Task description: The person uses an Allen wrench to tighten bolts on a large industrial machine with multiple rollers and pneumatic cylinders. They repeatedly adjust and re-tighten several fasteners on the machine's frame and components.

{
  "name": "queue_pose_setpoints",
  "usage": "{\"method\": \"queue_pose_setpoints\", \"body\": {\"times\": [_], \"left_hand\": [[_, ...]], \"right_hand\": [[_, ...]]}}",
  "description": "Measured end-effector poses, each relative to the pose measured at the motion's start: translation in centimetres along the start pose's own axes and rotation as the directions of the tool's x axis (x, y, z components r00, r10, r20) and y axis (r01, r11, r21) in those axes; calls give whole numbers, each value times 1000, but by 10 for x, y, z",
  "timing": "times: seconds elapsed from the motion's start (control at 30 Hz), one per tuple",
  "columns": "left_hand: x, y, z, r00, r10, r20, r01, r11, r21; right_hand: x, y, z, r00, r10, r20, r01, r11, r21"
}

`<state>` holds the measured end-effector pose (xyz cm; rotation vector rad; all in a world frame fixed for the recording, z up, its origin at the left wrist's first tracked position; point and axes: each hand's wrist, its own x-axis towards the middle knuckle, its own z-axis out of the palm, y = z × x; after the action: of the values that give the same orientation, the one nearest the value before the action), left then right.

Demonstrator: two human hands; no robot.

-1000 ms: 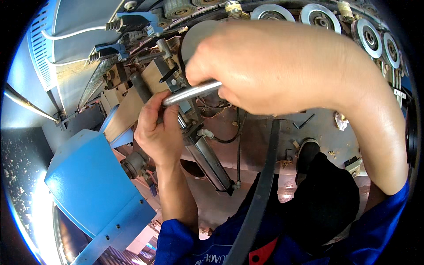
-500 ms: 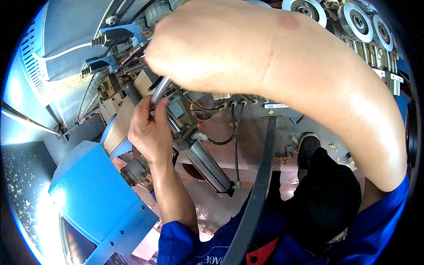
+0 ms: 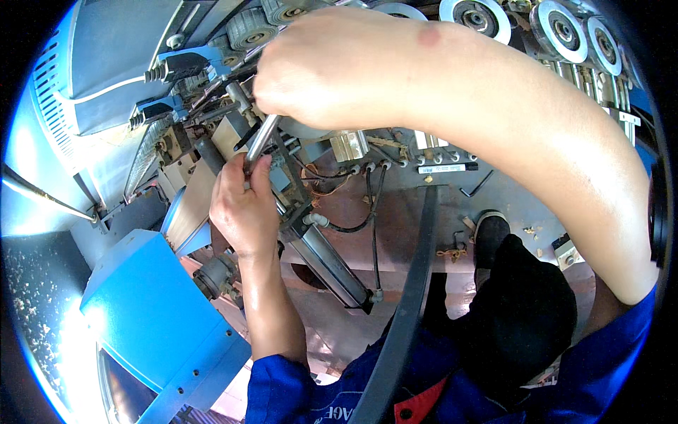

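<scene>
From your left hand (image 3: 245, 212), the blue box (image 3: 159, 304) blocks seven o'clock and the metal cylinder (image 3: 330, 267) four; at three, hoses (image 3: 371, 205) stand before an open gap beside the dark bar (image 3: 415, 283).

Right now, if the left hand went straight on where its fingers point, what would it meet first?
Beyond the rod that the left hand pinches, probably the black lever just above its fingers in the picture, though depth is unclear.
</scene>
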<state>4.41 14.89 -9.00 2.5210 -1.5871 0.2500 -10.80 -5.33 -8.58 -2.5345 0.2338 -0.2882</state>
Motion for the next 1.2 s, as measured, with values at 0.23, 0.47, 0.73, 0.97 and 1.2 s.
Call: {"method": "queue_pose_setpoints", "body": {"times": [0.23, 0.47, 0.73, 0.97, 1.2], "left_hand": [[1, 1, 0, 999, -14, 42, 14, 1000, 9], [-1, -5, 1, 994, 44, 102, -41, 999, -33], [-3, -1, 0, 994, 93, 65, -92, 996, -12], [-10, 4, -16, 999, 32, -10, -33, 999, -38], [-5, 3, -2, 992, -118, 36, 119, 992, -35]], "right_hand": [[-17, -11, 7, 1000, -17, 14, 17, 1000, 26], [-72, -66, 42, 975, 186, 120, -220, 874, 434], [-76, -89, 80, 931, 321, 173, -342, 605, 719], [-74, -42, 10, 985, 127, 116, -168, 858, 486], [-15, -13, -9, 955, 138, 264, -159, 985, 60]]}}
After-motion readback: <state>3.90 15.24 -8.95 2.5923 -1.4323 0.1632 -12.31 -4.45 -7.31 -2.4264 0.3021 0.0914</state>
